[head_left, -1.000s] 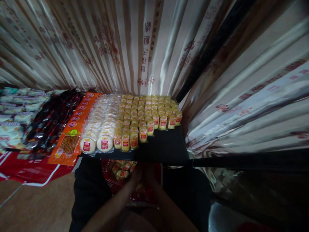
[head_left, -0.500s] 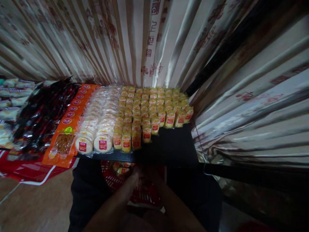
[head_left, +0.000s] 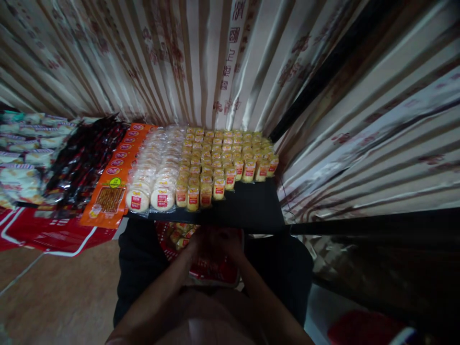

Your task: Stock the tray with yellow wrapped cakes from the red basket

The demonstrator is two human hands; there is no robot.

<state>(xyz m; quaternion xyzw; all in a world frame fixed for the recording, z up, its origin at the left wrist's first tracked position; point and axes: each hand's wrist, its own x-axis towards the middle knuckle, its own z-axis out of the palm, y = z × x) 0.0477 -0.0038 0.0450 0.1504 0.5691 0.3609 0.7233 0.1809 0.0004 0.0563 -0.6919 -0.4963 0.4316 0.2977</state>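
Yellow wrapped snacks [head_left: 184,242] are seen at the far left corner of the red basket [head_left: 226,272]; whether anything is gripped by the left hand [head_left: 194,241] or right hand [head_left: 230,242] cannot be told. Light, crumbly, slick-wrapped packs are suggested, best pinched gently mid-side.

The curtain [head_left: 201,62] at twelve o'clock is satiny cloth. Glossy clear plastic wraps the yellow packets [head_left: 230,179]; the orange wrapper [head_left: 107,191] at nine is smooth plastic film. The tabletop [head_left: 255,203] looks smooth and matt; the basket [head_left: 215,272] at six, stiff plastic.
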